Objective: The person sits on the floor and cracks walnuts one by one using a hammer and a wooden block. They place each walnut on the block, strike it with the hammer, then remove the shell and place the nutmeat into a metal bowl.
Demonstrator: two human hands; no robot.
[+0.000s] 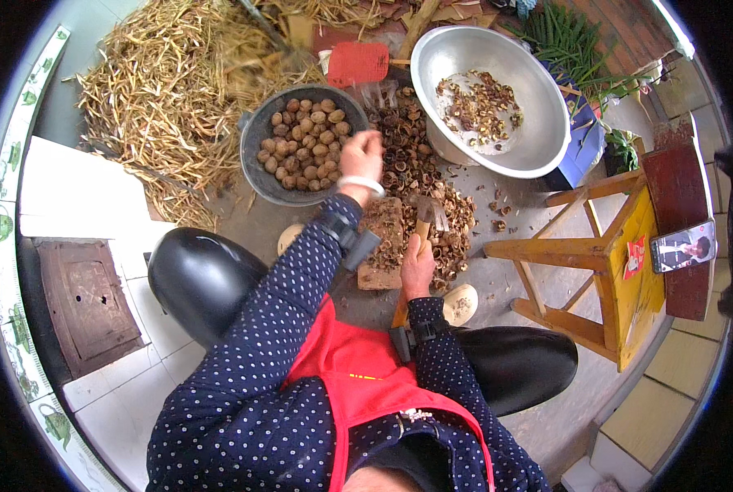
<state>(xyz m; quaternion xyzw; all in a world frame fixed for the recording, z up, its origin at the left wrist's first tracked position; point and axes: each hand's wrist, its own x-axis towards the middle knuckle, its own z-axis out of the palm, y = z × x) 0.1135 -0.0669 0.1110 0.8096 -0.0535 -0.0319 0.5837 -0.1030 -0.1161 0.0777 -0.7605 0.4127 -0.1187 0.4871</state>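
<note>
My left hand (360,164), its fingers curled together, is over the right rim of a dark grey basin (251,168) of whole walnuts (305,143). Whatever those fingers may hold is hidden. In my right hand (418,269) is a wooden-handled hammer (433,215), its metal head above a heap of cracked walnut shells (456,217). Partly covered by shell bits, a block (380,279) lies between my feet. Beyond the heap, a wide metal bowl (538,98) contains loose walnut kernels and pieces (483,102).
Dry stalks (149,90) are piled at the far left. A yellow wooden stool (629,279) stands at the right, with a phone (685,248) beside it. Behind the basin lies a red flat paddle (358,64). A blue box (578,148) sits beside the bowl.
</note>
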